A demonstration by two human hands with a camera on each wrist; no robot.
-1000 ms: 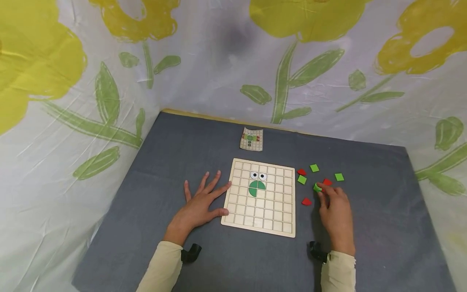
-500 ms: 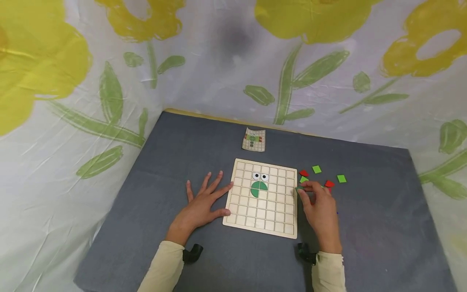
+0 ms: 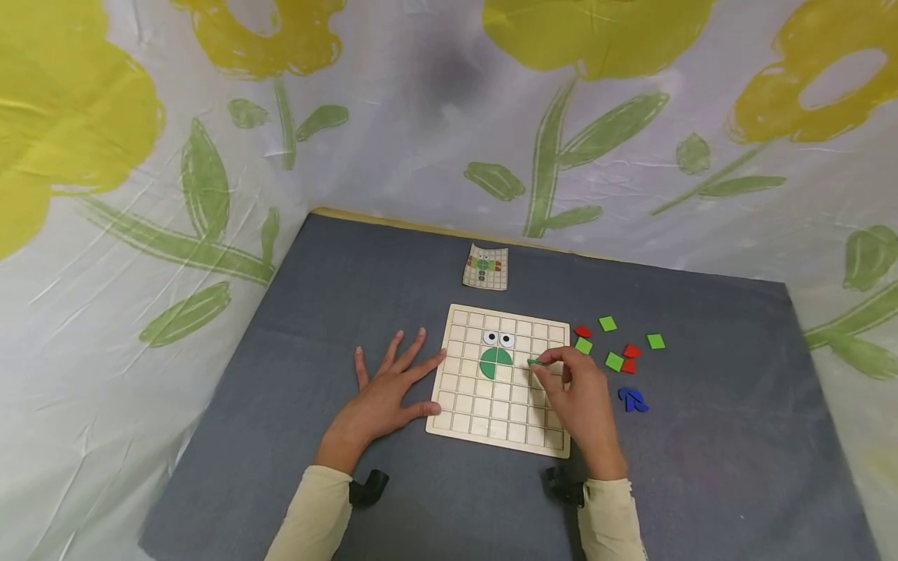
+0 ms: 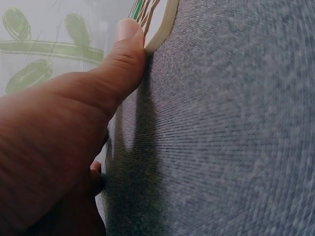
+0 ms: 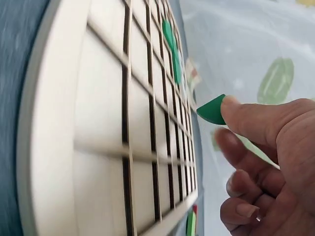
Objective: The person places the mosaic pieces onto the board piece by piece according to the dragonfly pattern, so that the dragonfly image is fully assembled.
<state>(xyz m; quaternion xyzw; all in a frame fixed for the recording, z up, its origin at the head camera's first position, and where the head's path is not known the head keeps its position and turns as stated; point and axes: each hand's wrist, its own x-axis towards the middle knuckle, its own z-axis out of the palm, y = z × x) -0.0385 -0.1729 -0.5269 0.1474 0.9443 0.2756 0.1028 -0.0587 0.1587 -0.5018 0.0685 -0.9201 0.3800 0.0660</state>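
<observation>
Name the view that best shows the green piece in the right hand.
The right wrist view: the green piece looks large there, its pointed corner and curved edge clear. The head view shows only a small green sliver in the right hand; the left wrist view, nothing identifiable.

Cream fabric sleeves [image 3: 309,514], bare hands [image 3: 379,407], a bent black fitting [image 3: 369,488] jutting inward beside each cuff [image 3: 330,474]

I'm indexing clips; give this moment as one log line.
left hand: touches grid board; right hand: pinches green piece; blue pieces: on table
</observation>
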